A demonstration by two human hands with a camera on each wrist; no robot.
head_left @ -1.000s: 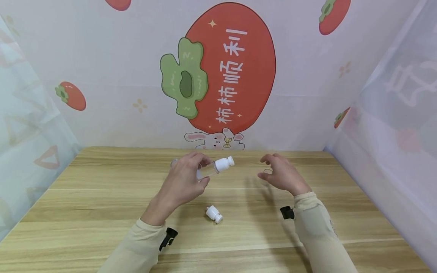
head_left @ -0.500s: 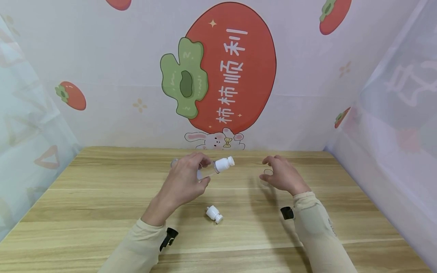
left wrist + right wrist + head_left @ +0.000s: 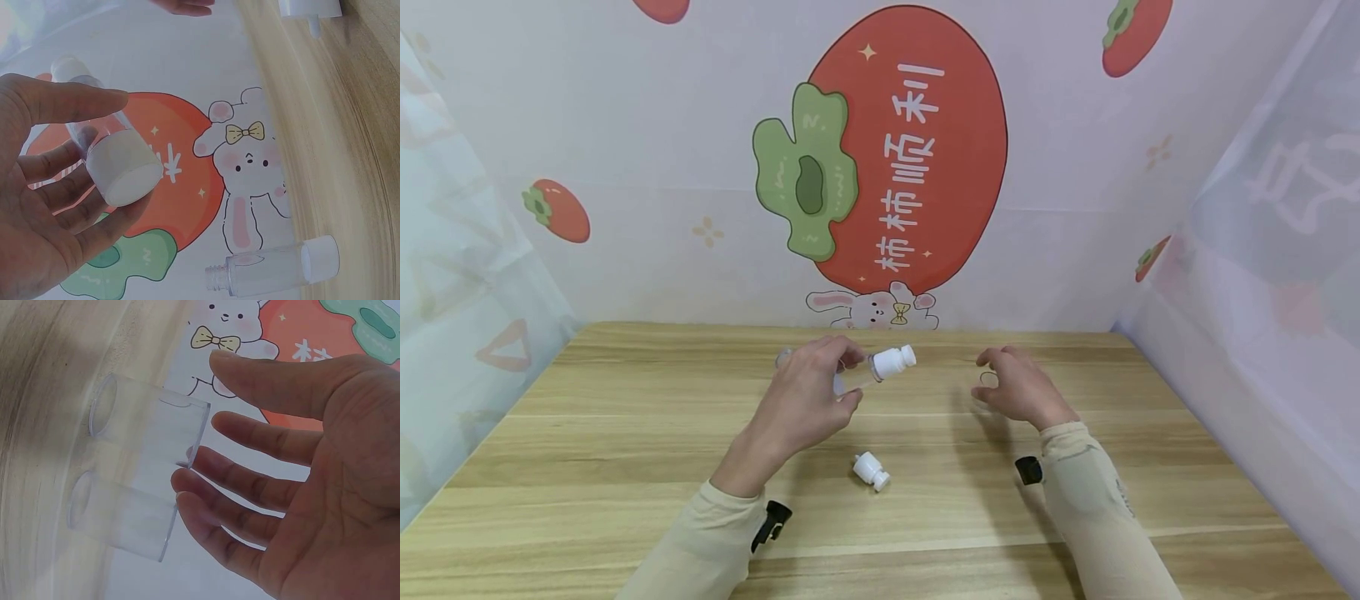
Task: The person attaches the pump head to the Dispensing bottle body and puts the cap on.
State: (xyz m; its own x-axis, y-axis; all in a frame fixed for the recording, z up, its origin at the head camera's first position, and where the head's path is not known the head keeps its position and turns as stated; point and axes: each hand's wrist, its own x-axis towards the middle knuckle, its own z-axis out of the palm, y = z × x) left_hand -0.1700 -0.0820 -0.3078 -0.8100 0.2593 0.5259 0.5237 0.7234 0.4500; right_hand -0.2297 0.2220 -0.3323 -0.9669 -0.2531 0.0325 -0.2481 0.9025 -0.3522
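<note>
My left hand [image 3: 801, 400] holds a small clear bottle with a white pump top [image 3: 891, 362], tilted, above the table. In the left wrist view, thumb and fingers wrap that bottle's clear body, its white base [image 3: 131, 172] toward the camera. My right hand [image 3: 1021, 387] has loosely bent, spread fingers with nothing between them. The right wrist view shows two clear cylindrical caps [image 3: 147, 419] standing side by side, fingertips right at their upper rims. A loose white pump head [image 3: 870, 471] lies on the table between my forearms.
A second clear bottle with a white base [image 3: 269, 269] stands uncapped on the table, mostly hidden behind my left hand in the head view. The wooden table [image 3: 662, 467] meets a printed cloth backdrop [image 3: 1037, 167] at the back, with cloth walls at both sides.
My right hand has shifted slightly to the right and a little lower. The left hand and its bottle are almost still, and the loose pump head has not moved.
</note>
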